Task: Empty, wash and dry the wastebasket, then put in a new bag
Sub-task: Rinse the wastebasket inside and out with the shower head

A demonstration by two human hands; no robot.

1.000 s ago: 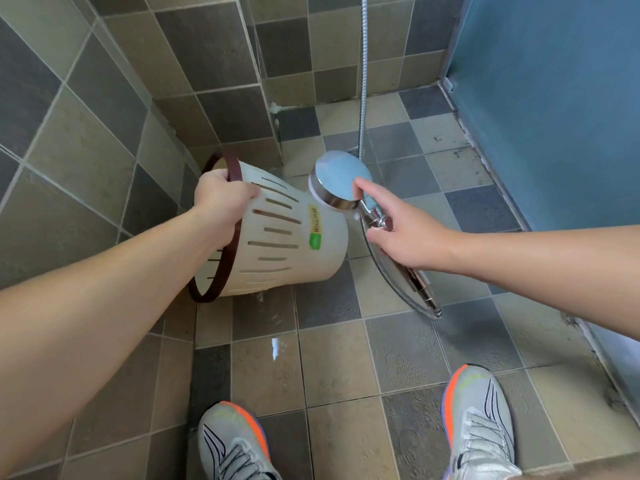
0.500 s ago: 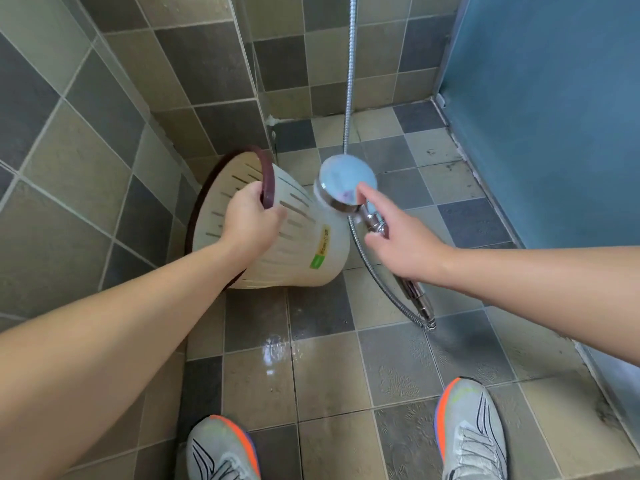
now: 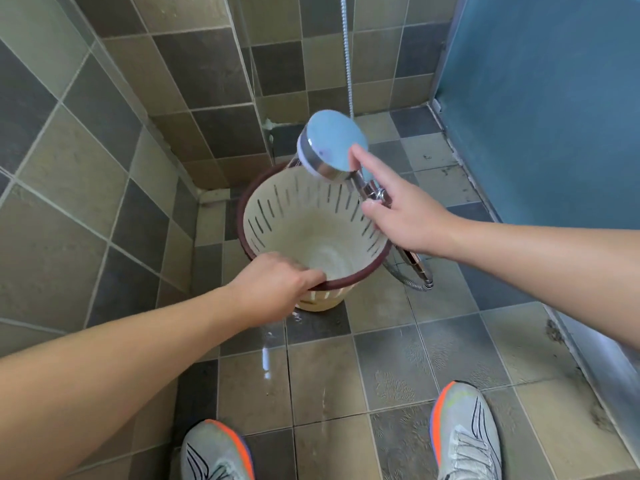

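A cream plastic wastebasket with slotted walls and a dark maroon rim (image 3: 313, 216) sits in the corner of a tiled shower area, its mouth turned up toward the camera so the pale inside and bottom show. It appears empty, with no bag in it. Whether its base rests on the floor or is lifted slightly cannot be told.

The left hand (image 3: 273, 284) grips the near edge of the maroon rim, its fingers (image 3: 308, 277) curled over the rim into the basket and the thumb side outside.

The right hand (image 3: 405, 220) holds a round chrome shower head with a pale blue face (image 3: 330, 145) by its handle, just above the far right side of the basket's mouth. The index finger (image 3: 363, 161) is stretched out along the back of the head, touching its edge, while the other fingers wrap the handle underneath. The head's spray face is turned down and left toward the basket. Thin streaks of water show at its left edge, near the basket's far rim.

A ribbed metal hose (image 3: 348, 64) hangs down the back wall, and another stretch of it loops out below the right hand.

The grey and beige tiled floor (image 3: 398, 358) has a wet patch in front of the basket. Two grey running shoes with orange trim (image 3: 465, 441) stand at the bottom edge. A blue frosted panel (image 3: 540, 105) closes the right side.
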